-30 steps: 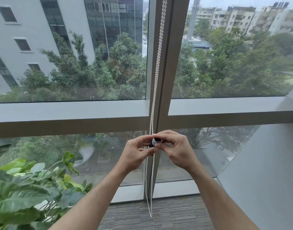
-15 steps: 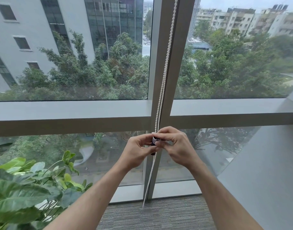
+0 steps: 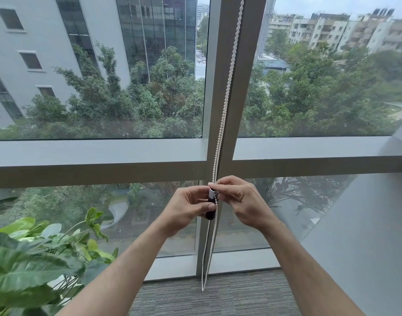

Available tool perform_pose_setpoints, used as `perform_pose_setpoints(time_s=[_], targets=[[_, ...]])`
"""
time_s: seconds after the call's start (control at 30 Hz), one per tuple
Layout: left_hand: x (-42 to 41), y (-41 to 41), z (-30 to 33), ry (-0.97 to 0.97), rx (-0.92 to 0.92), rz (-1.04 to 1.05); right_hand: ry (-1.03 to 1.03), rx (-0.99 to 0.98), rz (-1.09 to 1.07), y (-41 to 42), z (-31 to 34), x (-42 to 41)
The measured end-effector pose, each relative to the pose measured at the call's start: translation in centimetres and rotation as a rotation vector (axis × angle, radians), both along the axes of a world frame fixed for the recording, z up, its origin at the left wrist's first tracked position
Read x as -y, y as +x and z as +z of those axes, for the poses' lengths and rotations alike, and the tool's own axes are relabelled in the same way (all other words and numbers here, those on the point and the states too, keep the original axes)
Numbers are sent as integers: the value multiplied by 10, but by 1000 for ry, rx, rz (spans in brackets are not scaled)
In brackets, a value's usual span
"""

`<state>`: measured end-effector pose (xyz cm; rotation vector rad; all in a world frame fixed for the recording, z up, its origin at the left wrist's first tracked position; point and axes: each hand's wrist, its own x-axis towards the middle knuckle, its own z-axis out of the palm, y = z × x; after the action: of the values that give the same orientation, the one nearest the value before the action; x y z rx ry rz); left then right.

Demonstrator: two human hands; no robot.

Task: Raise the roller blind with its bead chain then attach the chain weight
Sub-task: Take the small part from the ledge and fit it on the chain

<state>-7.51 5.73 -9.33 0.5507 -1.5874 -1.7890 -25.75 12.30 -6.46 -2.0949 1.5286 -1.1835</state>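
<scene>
A white bead chain (image 3: 226, 96) hangs as a doubled strand in front of the window's vertical post and runs down to a loop near the floor. At chest height a small dark cylindrical chain weight (image 3: 210, 207) with a white top sits against the chain. My left hand (image 3: 186, 210) grips the weight from the left, thumb on its side. My right hand (image 3: 241, 201) pinches the chain at the weight's top with fingertips. The roller blind itself is out of the picture above.
A large leafy potted plant (image 3: 36, 265) fills the lower left corner. A grey wall (image 3: 366, 236) angles in at the right. Grey carpet (image 3: 218, 297) lies below the window frame (image 3: 100, 165).
The weight has turned more upright and shows more of its dark body below my fingers. The chain's lower loop has swung slightly. Both hands stay together at the same height.
</scene>
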Motion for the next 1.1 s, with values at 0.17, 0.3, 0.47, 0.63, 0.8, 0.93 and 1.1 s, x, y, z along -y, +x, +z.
perform_pose_setpoints(time_s=[0.17,0.3,0.47,0.63,0.8,0.93,1.1], targets=[[-2,0,4,-21,24,4,-13,30,6,-2,4,2],[-3,-1,6,1,-3,21,-18,41,5,-2,8,3],[-2,2,6,15,-10,4,-9,45,11,-3,8,3],[-4,3,8,20,-3,-14,23,86,44,-4,9,5],[-3,7,13,17,14,-39,62,136,76,-4,7,5],[-4,8,15,5,32,-12,94,153,80,-4,9,6],[-8,7,13,13,46,8,134,143,50,-3,14,5]])
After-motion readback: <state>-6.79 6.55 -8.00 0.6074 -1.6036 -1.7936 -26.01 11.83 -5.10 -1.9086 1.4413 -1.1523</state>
